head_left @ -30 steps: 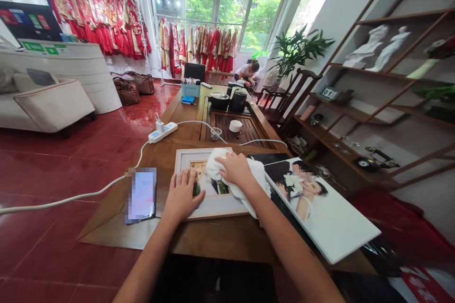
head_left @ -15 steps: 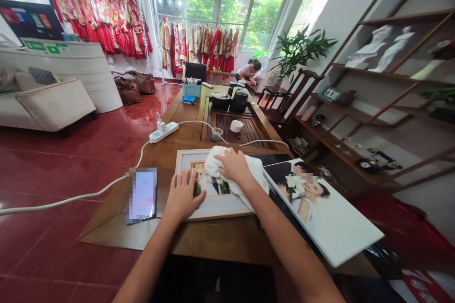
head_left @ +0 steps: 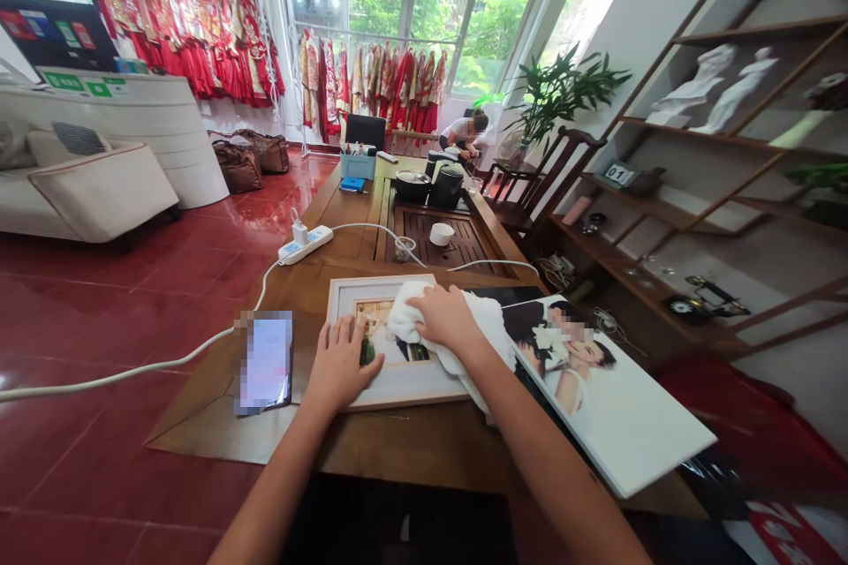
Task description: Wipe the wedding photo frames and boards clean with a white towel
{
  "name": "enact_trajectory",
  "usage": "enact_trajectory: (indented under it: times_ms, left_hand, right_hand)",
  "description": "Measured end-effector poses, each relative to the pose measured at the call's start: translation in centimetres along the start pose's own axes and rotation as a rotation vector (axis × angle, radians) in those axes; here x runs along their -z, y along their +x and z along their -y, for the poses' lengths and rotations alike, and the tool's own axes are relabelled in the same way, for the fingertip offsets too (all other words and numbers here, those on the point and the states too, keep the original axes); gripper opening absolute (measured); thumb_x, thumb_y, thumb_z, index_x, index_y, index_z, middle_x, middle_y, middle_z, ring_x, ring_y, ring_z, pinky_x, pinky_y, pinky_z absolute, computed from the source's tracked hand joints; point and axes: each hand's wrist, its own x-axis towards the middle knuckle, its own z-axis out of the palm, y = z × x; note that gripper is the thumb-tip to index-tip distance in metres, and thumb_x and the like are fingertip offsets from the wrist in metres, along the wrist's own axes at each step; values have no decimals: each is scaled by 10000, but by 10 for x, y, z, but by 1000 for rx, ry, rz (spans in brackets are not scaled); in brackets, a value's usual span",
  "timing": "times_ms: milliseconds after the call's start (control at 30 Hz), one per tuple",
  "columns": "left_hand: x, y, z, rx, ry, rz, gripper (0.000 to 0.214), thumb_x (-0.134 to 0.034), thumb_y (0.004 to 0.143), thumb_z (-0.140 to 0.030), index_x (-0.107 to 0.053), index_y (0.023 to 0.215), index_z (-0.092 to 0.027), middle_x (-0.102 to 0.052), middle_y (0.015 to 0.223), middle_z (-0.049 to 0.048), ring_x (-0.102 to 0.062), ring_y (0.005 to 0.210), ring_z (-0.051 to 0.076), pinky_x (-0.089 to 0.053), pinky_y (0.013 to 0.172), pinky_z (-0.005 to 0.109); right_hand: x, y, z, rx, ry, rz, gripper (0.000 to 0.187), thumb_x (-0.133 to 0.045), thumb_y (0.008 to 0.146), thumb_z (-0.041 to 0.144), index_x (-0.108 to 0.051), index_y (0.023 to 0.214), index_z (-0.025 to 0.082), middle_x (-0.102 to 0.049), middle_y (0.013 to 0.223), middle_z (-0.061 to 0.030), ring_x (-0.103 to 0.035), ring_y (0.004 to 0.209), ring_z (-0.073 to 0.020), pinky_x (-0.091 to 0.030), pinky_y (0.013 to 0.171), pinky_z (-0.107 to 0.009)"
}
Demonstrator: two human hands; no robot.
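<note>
A picture frame [head_left: 397, 395] with a pale wood edge and a white mat lies flat on the wooden table [head_left: 384, 441]. My left hand [head_left: 341, 366] rests on its left side with the fingers spread. A white cloth [head_left: 487, 318] is bunched under my right hand [head_left: 447, 318], whose fingers curl over it on the frame's upper right part. Part of the photo inside is covered by the cloth and my left hand. To the right of the cloth, a larger photo panel [head_left: 636, 410] of a couple lies at a slant, close to my right forearm.
A phone [head_left: 266, 362] lies left of the frame. Beyond it are a power strip [head_left: 306, 245] with a trailing white cable, a white cup [head_left: 441, 234] on a tea tray and a dark kettle [head_left: 448, 185]. Another person [head_left: 464, 132] sits bent over at the back.
My right hand has slid the white cloth a little to the right and down across the frame, uncovering more of the photo's upper edge. My left hand has stayed in place.
</note>
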Motion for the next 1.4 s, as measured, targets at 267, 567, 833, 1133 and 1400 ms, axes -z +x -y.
enact_trajectory:
  times_ms: [267, 567, 833, 1133, 1400]
  left_hand:
    - [0, 0, 0, -11, 9, 1, 620, -437, 855, -503, -379, 1382, -182, -431, 1408, 125, -344, 1323, 274, -173, 1130, 466]
    - [-1, 0, -1, -9, 14, -8, 612, -398, 869, -528, -389, 1383, -197, -437, 1402, 122, -340, 1327, 272, -166, 1131, 469]
    - [0, 0, -1, -11, 19, 8, 610, -436, 850, -496, -392, 1378, -192, -421, 1417, 124, -331, 1333, 276, -161, 1132, 465]
    - [0, 0, -1, -5, 10, -2, 588, -393, 869, -525, -407, 1366, -211, -431, 1410, 113, -336, 1331, 276, -156, 1134, 467]
    - [1, -1, -1, -5, 6, -1, 596, -404, 866, -515, -400, 1372, -200, -426, 1416, 114, -333, 1330, 277, -158, 1135, 465]
  right_hand:
    - [0, -15, 13, 203, 141, 74, 450, -592, 751, 419, -598, 1197, 354, -642, 1023, -53, -563, 995, -244, -368, 800, -338]
    - [-1, -21, -6, -32, 33, 7, 425, -555, 785, 336, -596, 1206, 296, -619, 1086, -106, -535, 1024, -277, -337, 832, -396]
    - [-3, -43, 10, 210, 199, 60, 445, -560, 780, 378, -581, 1223, 345, -630, 1004, -53, -550, 995, -229, -344, 812, -338]
    - [0, -32, -5, -55, 55, 5, 438, -551, 787, 340, -584, 1223, 304, -615, 1083, -101, -523, 1048, -279, -329, 839, -392]
    - [-2, -34, 3, 68, 129, 44, 427, -548, 800, 364, -581, 1224, 326, -621, 1054, -75, -533, 1030, -256, -334, 837, -365]
